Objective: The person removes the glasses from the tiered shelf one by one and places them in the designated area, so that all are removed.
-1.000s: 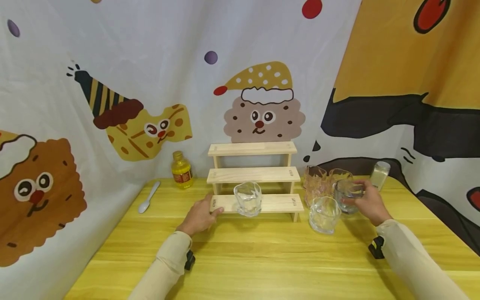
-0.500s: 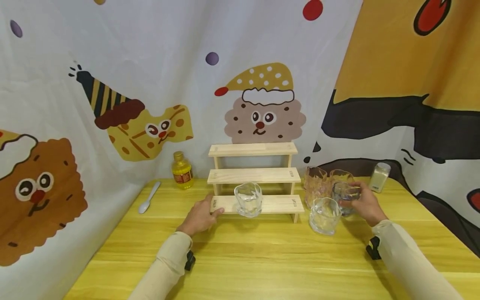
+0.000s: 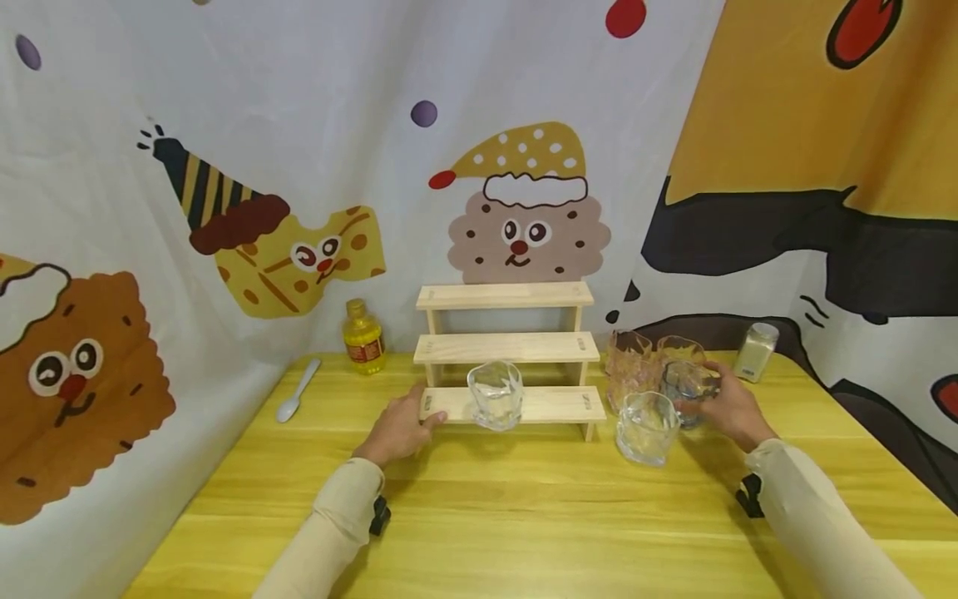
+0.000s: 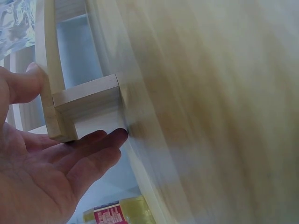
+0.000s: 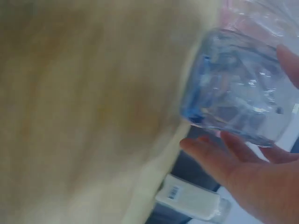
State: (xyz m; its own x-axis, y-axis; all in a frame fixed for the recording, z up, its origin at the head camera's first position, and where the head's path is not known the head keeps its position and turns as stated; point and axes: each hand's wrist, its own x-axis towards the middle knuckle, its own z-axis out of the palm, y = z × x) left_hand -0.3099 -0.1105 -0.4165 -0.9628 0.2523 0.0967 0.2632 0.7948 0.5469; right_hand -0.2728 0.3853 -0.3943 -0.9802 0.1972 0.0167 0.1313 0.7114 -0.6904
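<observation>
My left hand holds the left end of the lowest step of a three-tier wooden shelf. In the left wrist view the thumb lies on the board and the fingers reach along its end. A clear glass stands on that lowest step. On the right, my right hand grips a bluish tumbler, thumb on one side and fingers on the other. Another clear glass stands just in front and left of it. Behind are pinkish glasses, partly overlapping.
A shaker jar with pale contents stands at the back right. At the back left are a yellow bottle with a red label and a pale spoon. A printed cloth hangs behind the wooden table.
My right hand has shifted slightly left with the bluish tumbler, closer to the pinkish glasses, then stayed about there. The left hand keeps its place on the shelf.
</observation>
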